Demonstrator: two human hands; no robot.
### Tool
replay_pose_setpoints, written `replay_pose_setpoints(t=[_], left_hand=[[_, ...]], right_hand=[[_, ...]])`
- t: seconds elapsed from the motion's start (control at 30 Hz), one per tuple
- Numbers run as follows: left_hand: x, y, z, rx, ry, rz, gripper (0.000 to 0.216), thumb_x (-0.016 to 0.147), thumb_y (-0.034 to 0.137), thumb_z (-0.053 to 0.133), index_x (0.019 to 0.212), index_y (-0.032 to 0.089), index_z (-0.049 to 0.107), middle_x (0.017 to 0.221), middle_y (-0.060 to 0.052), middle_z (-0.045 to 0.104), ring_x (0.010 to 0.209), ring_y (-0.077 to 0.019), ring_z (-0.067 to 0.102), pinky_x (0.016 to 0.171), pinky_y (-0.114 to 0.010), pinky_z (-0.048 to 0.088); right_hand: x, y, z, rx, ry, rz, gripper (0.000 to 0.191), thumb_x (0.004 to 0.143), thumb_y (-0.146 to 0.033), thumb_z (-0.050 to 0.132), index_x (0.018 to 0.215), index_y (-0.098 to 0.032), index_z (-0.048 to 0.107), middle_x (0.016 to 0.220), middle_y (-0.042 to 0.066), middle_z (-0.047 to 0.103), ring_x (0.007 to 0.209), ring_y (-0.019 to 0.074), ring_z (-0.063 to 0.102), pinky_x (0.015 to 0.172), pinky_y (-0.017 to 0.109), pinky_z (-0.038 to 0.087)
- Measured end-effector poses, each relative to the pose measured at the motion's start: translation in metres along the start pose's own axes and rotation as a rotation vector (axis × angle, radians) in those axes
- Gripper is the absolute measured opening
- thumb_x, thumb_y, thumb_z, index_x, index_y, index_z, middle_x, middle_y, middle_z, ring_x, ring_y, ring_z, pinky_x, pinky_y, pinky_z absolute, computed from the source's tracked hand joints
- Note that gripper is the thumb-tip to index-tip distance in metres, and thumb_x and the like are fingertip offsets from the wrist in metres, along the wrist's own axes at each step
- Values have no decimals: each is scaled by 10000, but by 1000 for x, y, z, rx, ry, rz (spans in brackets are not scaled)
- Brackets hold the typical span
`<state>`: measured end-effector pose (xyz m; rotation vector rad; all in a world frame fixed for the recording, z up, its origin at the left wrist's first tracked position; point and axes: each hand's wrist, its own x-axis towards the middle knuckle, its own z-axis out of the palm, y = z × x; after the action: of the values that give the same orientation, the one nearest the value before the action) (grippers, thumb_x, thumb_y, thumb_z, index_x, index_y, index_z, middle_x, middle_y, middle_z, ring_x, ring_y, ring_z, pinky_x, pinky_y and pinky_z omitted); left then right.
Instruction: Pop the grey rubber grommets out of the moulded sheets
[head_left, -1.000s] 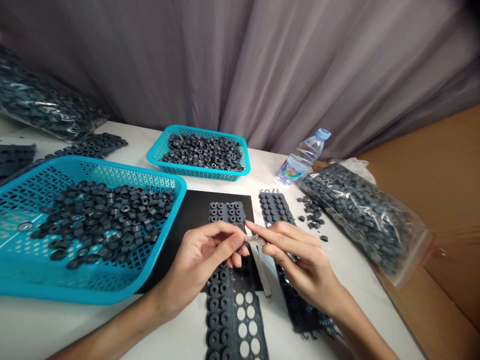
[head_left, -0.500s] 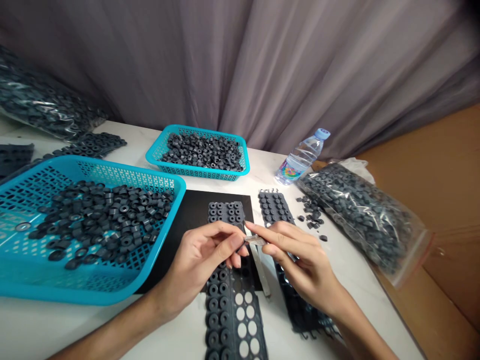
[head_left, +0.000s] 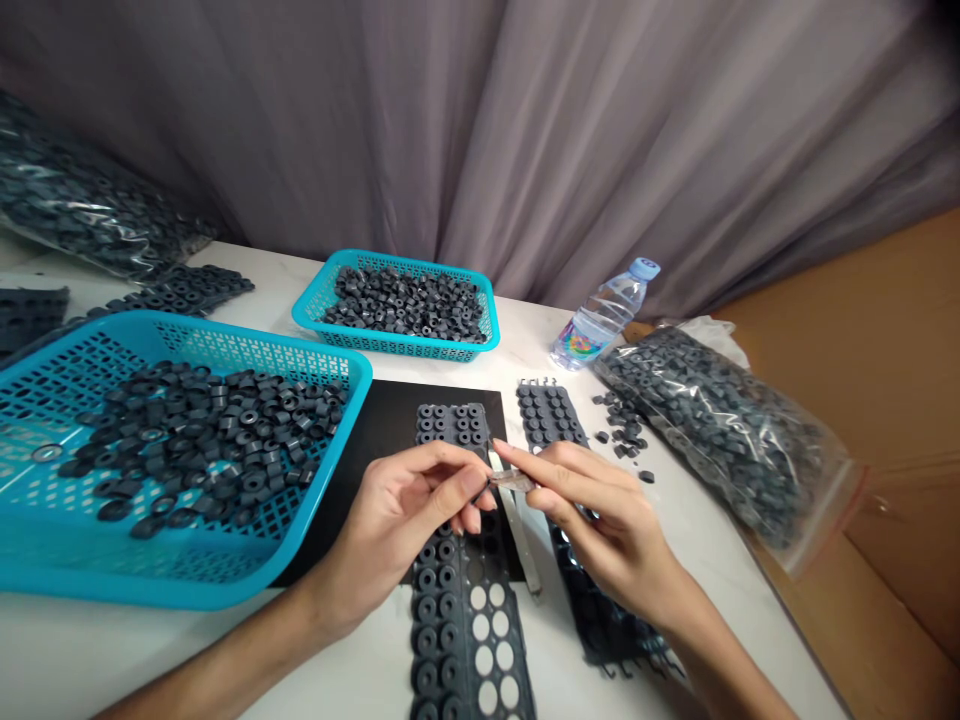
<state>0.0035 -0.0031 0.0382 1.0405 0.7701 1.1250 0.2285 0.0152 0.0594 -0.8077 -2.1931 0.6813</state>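
I pinch a small metal blade (head_left: 510, 481) between the thumb and forefinger of my right hand (head_left: 600, 530), and the fingertips of my left hand (head_left: 405, 525) close on its other end. It sits just above the dark rubber strip (head_left: 461, 590) of ring-shaped pieces, which lies on the black mat (head_left: 382, 440). The blade looks thin, stiff and light, probably slick, so I judge the flat sides are the safest place to grip. The strip looks soft and floppy. Both wrists hover low, palms turned inward, beside the blue basket (head_left: 112, 580).
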Motion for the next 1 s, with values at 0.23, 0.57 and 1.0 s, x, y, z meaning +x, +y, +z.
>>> replay_pose_setpoints(t=[0.23, 0.57, 1.0], left_hand=[[0, 0, -2, -8, 16, -8, 159, 961, 328, 720, 910, 184, 760, 794, -4, 732, 660, -62, 633, 630, -131, 504], [0, 1, -1, 19, 32, -17, 179, 951, 352, 729, 887, 187, 757, 795, -2, 730, 653, -62, 626, 628, -136, 497], [0, 0, -3, 31, 33, -22, 188, 954, 348, 725, 880, 178, 750, 786, -7, 721, 651, -75, 622, 624, -160, 497]], right_hand=[[-1, 1, 1, -7, -4, -4, 470, 1054, -146, 552, 1510, -261, 547, 881, 18, 595, 785, 153, 541, 746, 295, 454], [0, -1, 1, -20, -1, -9, 473, 1049, -145, 557, 1507, -263, 551, 875, 17, 595, 773, 154, 543, 739, 296, 462], [0, 0, 1, -26, 8, -12, 459, 1051, -162, 554, 1497, -266, 563, 864, 20, 613, 770, 158, 560, 731, 299, 483]])
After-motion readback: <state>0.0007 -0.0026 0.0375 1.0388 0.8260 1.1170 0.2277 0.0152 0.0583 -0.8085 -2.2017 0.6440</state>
